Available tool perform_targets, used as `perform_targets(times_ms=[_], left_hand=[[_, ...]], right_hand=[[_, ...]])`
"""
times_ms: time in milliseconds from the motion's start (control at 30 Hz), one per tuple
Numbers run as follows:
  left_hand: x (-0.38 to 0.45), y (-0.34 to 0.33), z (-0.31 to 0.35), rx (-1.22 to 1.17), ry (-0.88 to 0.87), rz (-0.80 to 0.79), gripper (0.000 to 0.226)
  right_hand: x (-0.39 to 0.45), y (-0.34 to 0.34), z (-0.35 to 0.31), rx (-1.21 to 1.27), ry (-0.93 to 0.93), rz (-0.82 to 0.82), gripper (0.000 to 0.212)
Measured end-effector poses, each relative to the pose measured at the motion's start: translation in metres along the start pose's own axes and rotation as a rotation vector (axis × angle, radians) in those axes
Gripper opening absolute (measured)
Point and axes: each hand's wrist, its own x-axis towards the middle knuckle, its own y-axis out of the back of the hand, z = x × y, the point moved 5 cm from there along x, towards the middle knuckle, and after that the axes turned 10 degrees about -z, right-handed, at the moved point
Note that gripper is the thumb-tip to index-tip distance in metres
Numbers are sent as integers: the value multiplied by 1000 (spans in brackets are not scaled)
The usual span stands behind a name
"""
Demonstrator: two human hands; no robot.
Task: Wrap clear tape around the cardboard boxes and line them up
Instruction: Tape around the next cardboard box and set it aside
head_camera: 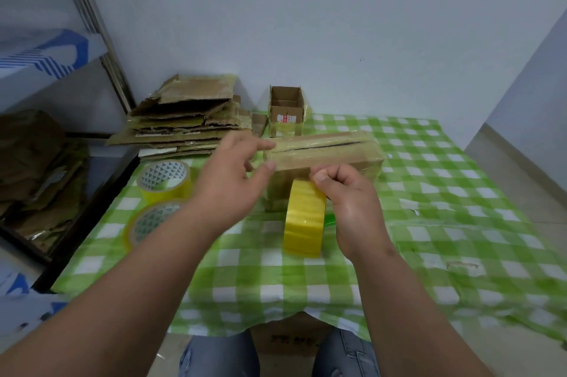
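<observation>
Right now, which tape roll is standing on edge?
The yellow roll gripped by the right hand; the two rolls at left lie flat.

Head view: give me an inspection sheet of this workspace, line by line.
Surface: table under a green checked cloth, wrinkled at the right.
Job's things: long cardboard box, glossy with tape, at centre; yellowish tape roll upright in front of it; small open-topped box behind.
Clutter: two spare tape rolls at left; stack of flattened cardboard at back left.
Hands: left hand, fingers straight, reaches toward the long box's left end; right hand pinches at the top of the roll.
Cables: nothing seen.
Surroundings: pale wall, metal shelving at left, cardboard scraps in a low tray.
</observation>
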Motion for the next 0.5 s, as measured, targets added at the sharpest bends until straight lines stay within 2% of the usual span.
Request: perform_targets(times_ms=[67,133,200,367,500], left_hand=[[-8,-12,15,-110,-20,-101,31],[-15,-25,20,-230,4,-253,42],[-20,-31,15,-277,44,-315,48],[-28,-36,3,-226,93,-343,43],[-25,-31,3,-167,116,-250,29]], right_hand=[[-5,-7,-2,5,4,-33,13],[-9,-14,-5,10,15,-63,15],[-12,-17,-6,-47,19,-80,16],[-25,-28,-11,-269,124,-95,21],[-33,-39,-24,-403,270,-74,27]])
